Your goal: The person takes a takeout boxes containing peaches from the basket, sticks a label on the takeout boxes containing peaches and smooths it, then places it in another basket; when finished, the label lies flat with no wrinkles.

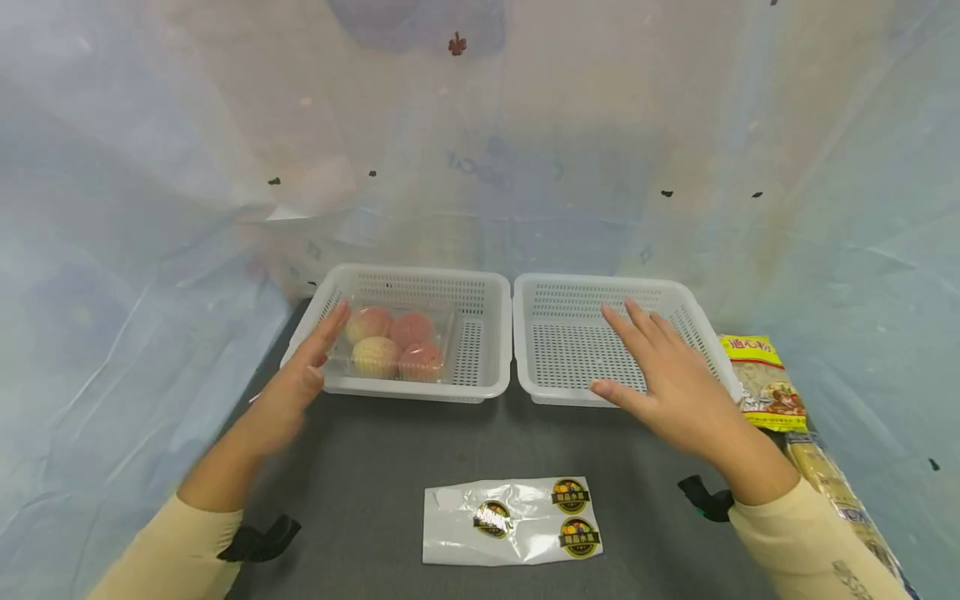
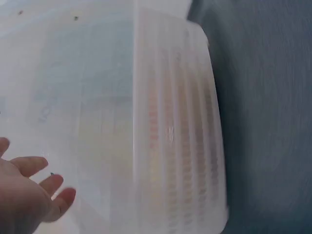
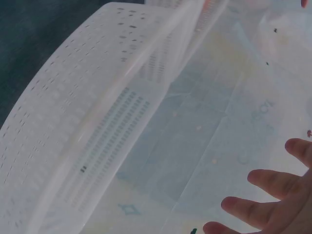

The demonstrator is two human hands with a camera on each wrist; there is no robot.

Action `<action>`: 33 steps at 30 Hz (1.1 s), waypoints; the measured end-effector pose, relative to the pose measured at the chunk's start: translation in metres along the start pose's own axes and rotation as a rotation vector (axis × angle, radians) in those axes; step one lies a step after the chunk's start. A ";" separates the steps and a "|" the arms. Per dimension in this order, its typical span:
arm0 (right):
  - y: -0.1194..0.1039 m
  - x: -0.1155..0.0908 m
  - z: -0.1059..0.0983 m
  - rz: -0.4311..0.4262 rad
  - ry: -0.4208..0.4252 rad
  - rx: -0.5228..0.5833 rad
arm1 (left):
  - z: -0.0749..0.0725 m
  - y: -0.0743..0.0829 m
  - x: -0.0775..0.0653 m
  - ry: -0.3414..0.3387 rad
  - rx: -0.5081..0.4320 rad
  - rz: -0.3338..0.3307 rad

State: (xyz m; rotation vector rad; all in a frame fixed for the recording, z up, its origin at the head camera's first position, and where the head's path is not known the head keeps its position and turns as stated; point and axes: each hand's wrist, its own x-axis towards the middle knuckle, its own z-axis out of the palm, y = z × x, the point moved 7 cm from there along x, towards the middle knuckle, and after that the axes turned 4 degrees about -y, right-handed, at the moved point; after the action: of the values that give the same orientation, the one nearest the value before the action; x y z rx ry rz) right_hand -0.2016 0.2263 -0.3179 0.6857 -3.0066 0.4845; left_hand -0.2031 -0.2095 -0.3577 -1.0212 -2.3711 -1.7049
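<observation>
My left hand [image 1: 294, 385] is held with fingers stretched forward at the left end of a white basket [image 1: 480, 333], holding nothing. In that basket lies a clear plastic box [image 1: 447, 321] with several peaches [image 1: 375, 357], pinkish and yellow. Over the front right part of a second white basket [image 1: 547, 354], my right hand [image 1: 678, 383] is spread, fingers apart and nothing in its grasp. The wrist views show the left fingers [image 2: 61, 202] and the right fingers [image 3: 273, 183] loosely extended beside the basket walls.
A white sheet with round fruit stickers [image 1: 457, 521] lies on the grey table [image 1: 360, 483] in front. A yellow pasta packet [image 1: 765, 383] and another long packet [image 1: 832, 492] lie at the right edge. Pale plastic sheeting [image 1: 480, 183] hangs behind and at both sides.
</observation>
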 end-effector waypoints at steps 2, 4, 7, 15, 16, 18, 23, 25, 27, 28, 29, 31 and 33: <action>-0.003 0.003 -0.001 -0.036 0.036 0.040 | 0.005 0.002 -0.004 -0.014 -0.190 0.061; -0.006 0.005 -0.001 -0.067 0.064 0.079 | 0.012 0.005 -0.008 -0.033 -0.353 0.108; -0.011 0.011 0.001 -0.109 0.100 0.139 | 0.023 0.005 -0.014 -0.068 -0.508 0.161; -0.016 0.026 0.017 -0.165 0.127 0.320 | 0.060 -0.027 -0.038 -0.144 -0.987 0.142; -0.017 0.028 0.020 -0.170 0.124 0.348 | 0.067 -0.032 -0.041 -0.147 -1.051 0.124; -0.019 0.032 0.026 -0.178 0.117 0.402 | 0.081 -0.042 -0.047 -0.151 -1.145 0.085; -0.027 0.045 0.042 -0.206 0.112 0.548 | 0.113 -0.059 -0.055 -0.137 -1.233 -0.003; -0.031 0.051 0.049 -0.224 0.105 0.625 | 0.122 -0.064 -0.056 -0.130 -1.254 -0.025; -0.035 0.057 0.055 -0.242 0.089 0.719 | 0.131 -0.069 -0.058 -0.121 -1.285 -0.054; -0.037 0.060 0.058 -0.246 0.079 0.764 | 0.136 -0.072 -0.059 -0.119 -1.301 -0.070; -0.039 0.063 0.062 -0.249 0.072 0.805 | 0.140 -0.075 -0.060 -0.116 -1.318 -0.088; -0.043 0.068 0.067 -0.248 0.055 0.876 | 0.147 -0.081 -0.061 -0.105 -1.347 -0.126; -0.047 0.074 0.071 -0.234 0.050 0.912 | 0.151 -0.085 -0.061 -0.084 -1.352 -0.162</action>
State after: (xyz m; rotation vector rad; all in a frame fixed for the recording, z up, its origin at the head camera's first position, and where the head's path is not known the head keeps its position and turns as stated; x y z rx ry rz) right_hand -0.2452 0.1329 -0.3652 0.9882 -2.4774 1.8315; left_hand -0.1512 -0.1240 -0.5120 -0.8913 -1.0477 -3.3967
